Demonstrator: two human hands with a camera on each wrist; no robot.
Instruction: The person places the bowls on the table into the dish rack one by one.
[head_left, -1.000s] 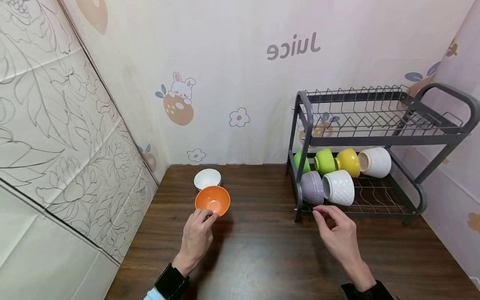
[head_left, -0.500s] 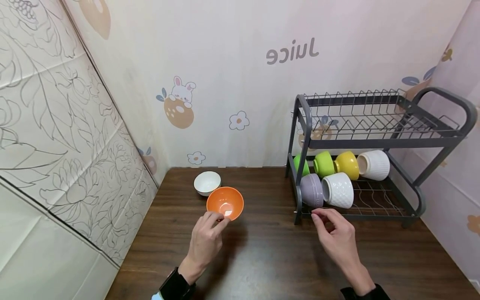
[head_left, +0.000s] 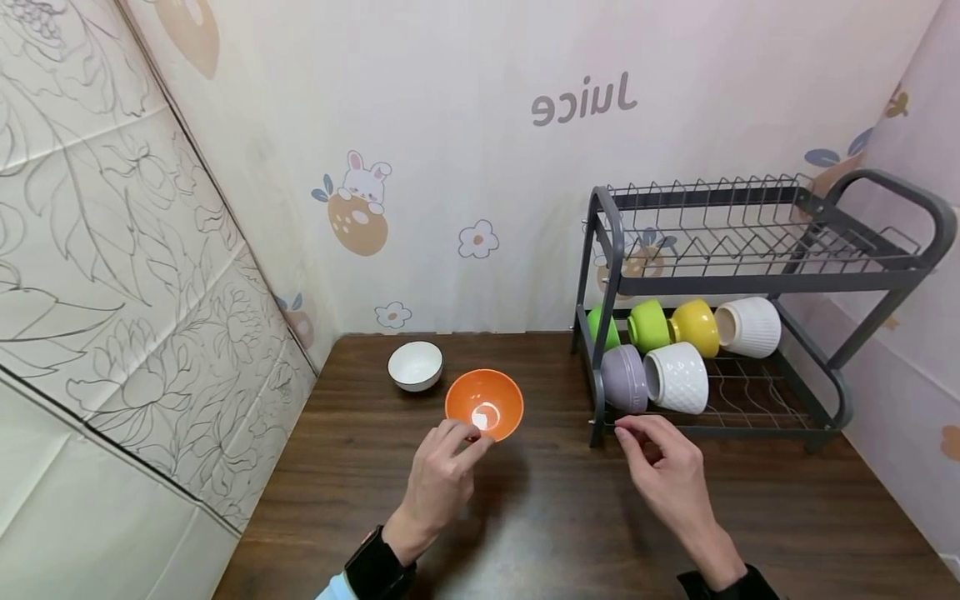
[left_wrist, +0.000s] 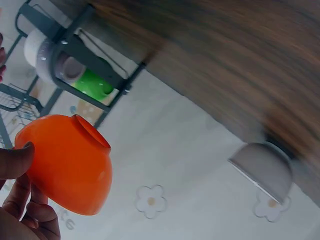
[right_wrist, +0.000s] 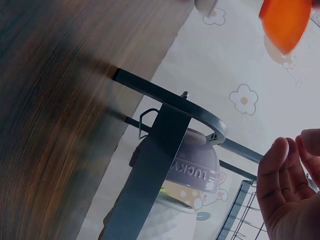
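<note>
My left hand (head_left: 441,477) pinches the near rim of an orange bowl (head_left: 483,398) between thumb and fingers. In the left wrist view the bowl (left_wrist: 70,165) is held up off the table. Behind it to the left, a small white bowl (head_left: 416,365) stands upright on the table. My right hand (head_left: 669,468) is in front of the rack's left end, its fingers loosely bent toward the thumb with nothing between them. Nearest to it are a lavender bowl (head_left: 624,379) with raised lettering and a white textured cup (head_left: 677,377), both lying tilted on the lower tier.
A dark grey two-tier dish rack (head_left: 765,285) stands at the right of the wooden table (head_left: 555,517). Green cups (head_left: 649,326), a yellow cup (head_left: 694,327) and a white ribbed cup (head_left: 748,327) lie along its lower back row. Printed wall sheets rise behind and at the sides.
My left hand has carried the orange bowl to the right, away from the white bowl, which now shows whole. My right hand has barely moved.
</note>
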